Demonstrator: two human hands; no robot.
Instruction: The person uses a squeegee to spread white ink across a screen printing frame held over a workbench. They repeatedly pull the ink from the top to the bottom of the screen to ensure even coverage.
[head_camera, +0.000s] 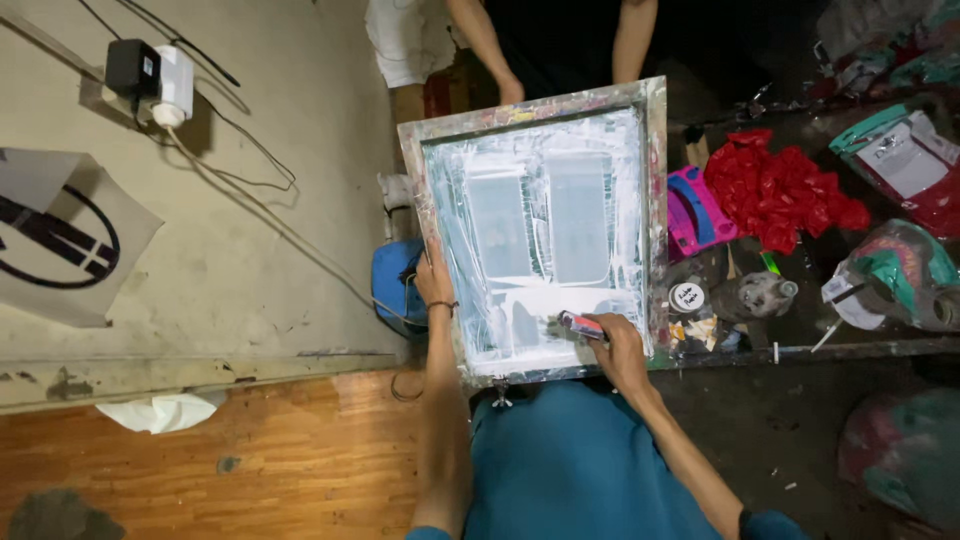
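The left hand (432, 283) is gripping the left edge of the printing frame (545, 225), apparently steadying it flat over the bench. The right hand (618, 345) is clenching a small scraper (582, 325) against the white-smeared mesh at the near edge. A co-worker's hand (511, 92) is touching the far edge. A small jar (687, 297) is sitting to the right; I cannot tell its contents.

A worn wooden floor (250, 460) lies at seven o'clock, a grey wall (250, 200) with a white plug (172, 88) at ten, a dark cluttered desk (850, 350) at three.
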